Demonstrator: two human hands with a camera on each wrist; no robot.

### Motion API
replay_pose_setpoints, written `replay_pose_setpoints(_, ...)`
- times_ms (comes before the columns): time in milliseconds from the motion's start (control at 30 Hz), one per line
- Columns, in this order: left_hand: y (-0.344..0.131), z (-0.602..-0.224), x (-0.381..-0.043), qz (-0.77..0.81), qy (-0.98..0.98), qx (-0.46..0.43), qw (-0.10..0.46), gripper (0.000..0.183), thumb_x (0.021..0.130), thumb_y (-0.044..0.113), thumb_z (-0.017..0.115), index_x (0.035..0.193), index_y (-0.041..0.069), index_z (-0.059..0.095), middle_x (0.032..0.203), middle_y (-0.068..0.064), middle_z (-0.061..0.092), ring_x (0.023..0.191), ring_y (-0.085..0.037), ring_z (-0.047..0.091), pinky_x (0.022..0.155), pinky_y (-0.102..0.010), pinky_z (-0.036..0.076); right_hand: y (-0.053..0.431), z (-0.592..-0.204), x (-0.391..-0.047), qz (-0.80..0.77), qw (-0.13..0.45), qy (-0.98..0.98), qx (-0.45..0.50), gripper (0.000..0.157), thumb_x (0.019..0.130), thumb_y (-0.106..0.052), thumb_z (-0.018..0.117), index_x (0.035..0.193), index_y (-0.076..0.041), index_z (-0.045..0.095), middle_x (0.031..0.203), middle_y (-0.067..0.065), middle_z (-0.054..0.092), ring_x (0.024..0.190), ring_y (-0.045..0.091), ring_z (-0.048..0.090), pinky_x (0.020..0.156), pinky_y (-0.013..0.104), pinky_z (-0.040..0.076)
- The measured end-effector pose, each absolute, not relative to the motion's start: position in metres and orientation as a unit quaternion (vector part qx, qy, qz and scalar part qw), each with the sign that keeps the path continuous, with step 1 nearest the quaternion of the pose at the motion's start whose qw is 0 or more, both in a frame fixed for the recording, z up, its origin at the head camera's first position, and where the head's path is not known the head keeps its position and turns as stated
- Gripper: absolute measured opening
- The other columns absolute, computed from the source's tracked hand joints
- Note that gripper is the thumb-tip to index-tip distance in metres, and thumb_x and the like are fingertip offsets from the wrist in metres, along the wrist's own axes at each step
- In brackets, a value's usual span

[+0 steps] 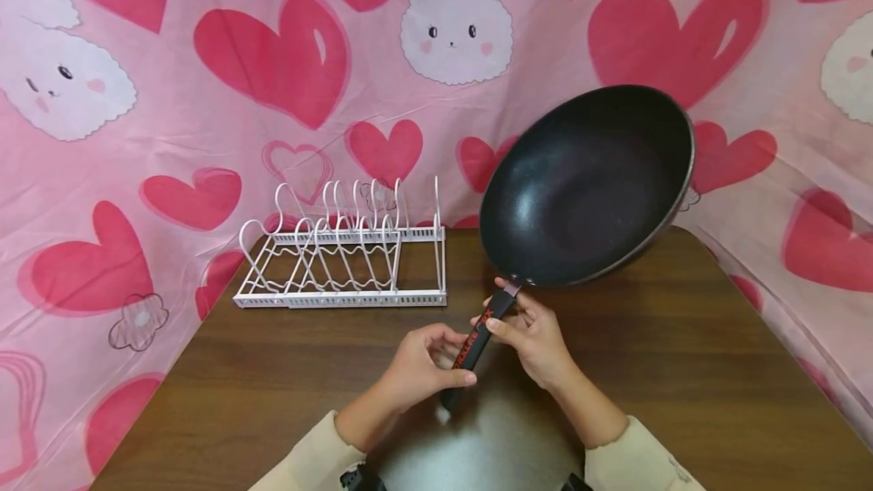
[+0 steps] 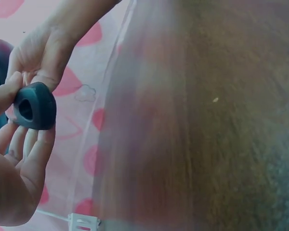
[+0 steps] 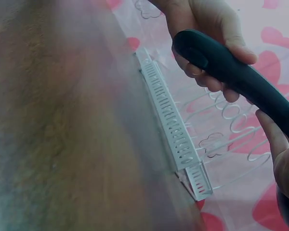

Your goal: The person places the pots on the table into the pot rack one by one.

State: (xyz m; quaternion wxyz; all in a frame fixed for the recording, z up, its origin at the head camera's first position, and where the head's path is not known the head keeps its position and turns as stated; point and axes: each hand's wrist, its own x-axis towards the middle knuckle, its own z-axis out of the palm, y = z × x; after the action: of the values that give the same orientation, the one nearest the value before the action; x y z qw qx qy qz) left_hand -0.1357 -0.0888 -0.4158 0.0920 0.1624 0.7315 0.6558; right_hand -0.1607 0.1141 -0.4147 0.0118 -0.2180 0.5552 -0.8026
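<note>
A black wok [image 1: 580, 188] with a long black handle [image 1: 475, 341] bearing red letters is held up over the table, tilted so that its dark inside faces me. My left hand [image 1: 417, 370] grips the handle towards its free end, thumb on the near side and fingers behind. Closer to the bowl, my right hand [image 1: 542, 343] pinches the handle between thumb and fingers. The handle's end, with a hole in it [image 2: 31, 107], faces the left wrist camera. From the right wrist view the handle's plain black underside [image 3: 226, 65] shows, with both hands on it.
A white wire rack [image 1: 348, 298] with several upright loops stands on the wooden table [image 1: 273, 370], left of the wok near the back edge. Behind the table hangs a pink cloth [image 1: 382, 89] printed with hearts and rabbits.
</note>
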Motion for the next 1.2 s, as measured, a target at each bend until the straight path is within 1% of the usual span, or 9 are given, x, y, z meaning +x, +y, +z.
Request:
replay_pose_setpoints(133, -0.092, -0.413, -0.134, 0.652, 0.736, 0.153, 0.099, 0.038, 0.07, -0.007, 0.083, 0.103, -0.004, 0.064, 0.089, -0.014, 0.071, 0.072, -0.019, 0.066, 0.067, -0.027, 0.057, 0.11, -0.409, -0.161, -0.782, 0.003, 0.579, -0.232, 0.063, 0.086, 0.012, 0.064, 0.143, 0.008, 0.037, 0.11, 0.016, 0.057, 0.091, 0.026, 0.071, 0.076, 0.039, 0.058)
replay_pose_setpoints(233, -0.096, -0.41, -0.132, 0.646, 0.742, 0.149, 0.097, 0.039, 0.07, -0.006, 0.083, 0.104, -0.003, 0.063, 0.088, -0.013, 0.071, 0.071, -0.02, 0.066, 0.066, -0.028, 0.057, 0.107, -0.405, -0.162, -0.763, -0.003, 0.598, -0.247, 0.064, 0.086, 0.011, 0.066, 0.143, 0.009, 0.037, 0.111, 0.02, 0.056, 0.09, 0.026, 0.071, 0.075, 0.038, 0.058)
replay_pose_setpoints(367, -0.102, -0.406, -0.13, 0.644, 0.746, 0.148, 0.087, 0.041, 0.071, -0.006, 0.083, 0.106, -0.002, 0.063, 0.088, -0.013, 0.07, 0.069, -0.019, 0.065, 0.065, -0.027, 0.056, 0.1, -0.4, -0.166, -0.745, -0.005, 0.616, -0.257, 0.064, 0.085, 0.009, 0.069, 0.142, 0.007, 0.04, 0.111, 0.021, 0.058, 0.09, 0.025, 0.071, 0.077, 0.037, 0.058)
replay_pose_setpoints(533, -0.109, -0.399, -0.127, 0.638, 0.752, 0.152, 0.065, 0.042, 0.072, -0.005, 0.083, 0.108, -0.002, 0.062, 0.087, -0.013, 0.07, 0.068, -0.018, 0.064, 0.064, -0.026, 0.054, 0.092, -0.392, -0.17, -0.737, -0.008, 0.621, -0.266, 0.065, 0.083, 0.01, 0.07, 0.142, 0.005, 0.042, 0.11, 0.018, 0.06, 0.089, 0.025, 0.072, 0.079, 0.037, 0.057)
replay_pose_setpoints(633, -0.113, -0.397, -0.127, 0.634, 0.756, 0.153, 0.056, 0.043, 0.072, -0.004, 0.083, 0.109, -0.002, 0.062, 0.087, -0.013, 0.069, 0.068, -0.018, 0.064, 0.065, -0.026, 0.055, 0.087, -0.387, -0.171, -0.737, -0.007, 0.618, -0.272, 0.065, 0.083, 0.01, 0.07, 0.142, 0.006, 0.042, 0.11, 0.022, 0.059, 0.088, 0.025, 0.072, 0.078, 0.037, 0.057)
replay_pose_setpoints(867, -0.123, -0.393, -0.128, 0.635, 0.755, 0.156, 0.039, 0.043, 0.073, -0.003, 0.083, 0.11, -0.002, 0.062, 0.09, -0.016, 0.069, 0.069, -0.018, 0.065, 0.067, -0.028, 0.055, 0.076, -0.376, -0.175, -0.736, 0.004, 0.618, -0.276, 0.065, 0.083, 0.009, 0.07, 0.141, 0.007, 0.042, 0.11, 0.036, 0.054, 0.086, 0.024, 0.072, 0.077, 0.033, 0.058)
replay_pose_setpoints(933, -0.127, -0.391, -0.128, 0.64, 0.751, 0.158, 0.037, 0.043, 0.073, -0.003, 0.083, 0.11, -0.003, 0.061, 0.091, -0.018, 0.069, 0.07, -0.019, 0.066, 0.067, -0.028, 0.056, 0.071, -0.372, -0.176, -0.74, 0.009, 0.614, -0.276, 0.064, 0.083, 0.01, 0.07, 0.141, 0.008, 0.041, 0.11, 0.036, 0.054, 0.086, 0.023, 0.072, 0.076, 0.035, 0.058)
replay_pose_setpoints(1067, -0.137, -0.387, -0.128, 0.643, 0.747, 0.165, 0.035, 0.042, 0.073, -0.005, 0.081, 0.11, -0.005, 0.06, 0.093, -0.021, 0.069, 0.07, -0.019, 0.066, 0.067, -0.029, 0.056, 0.061, -0.367, -0.178, -0.742, 0.012, 0.611, -0.276, 0.062, 0.082, 0.014, 0.068, 0.139, 0.009, 0.043, 0.109, 0.031, 0.056, 0.085, 0.022, 0.072, 0.075, 0.038, 0.058)
replay_pose_setpoints(1200, -0.148, -0.385, -0.129, 0.638, 0.751, 0.167, 0.036, 0.042, 0.074, -0.005, 0.081, 0.11, -0.006, 0.06, 0.093, -0.022, 0.069, 0.069, -0.019, 0.066, 0.065, -0.029, 0.056, 0.05, -0.364, -0.18, -0.739, 0.019, 0.612, -0.28, 0.062, 0.082, 0.014, 0.068, 0.138, 0.009, 0.043, 0.108, 0.029, 0.057, 0.086, 0.026, 0.071, 0.075, 0.039, 0.058)
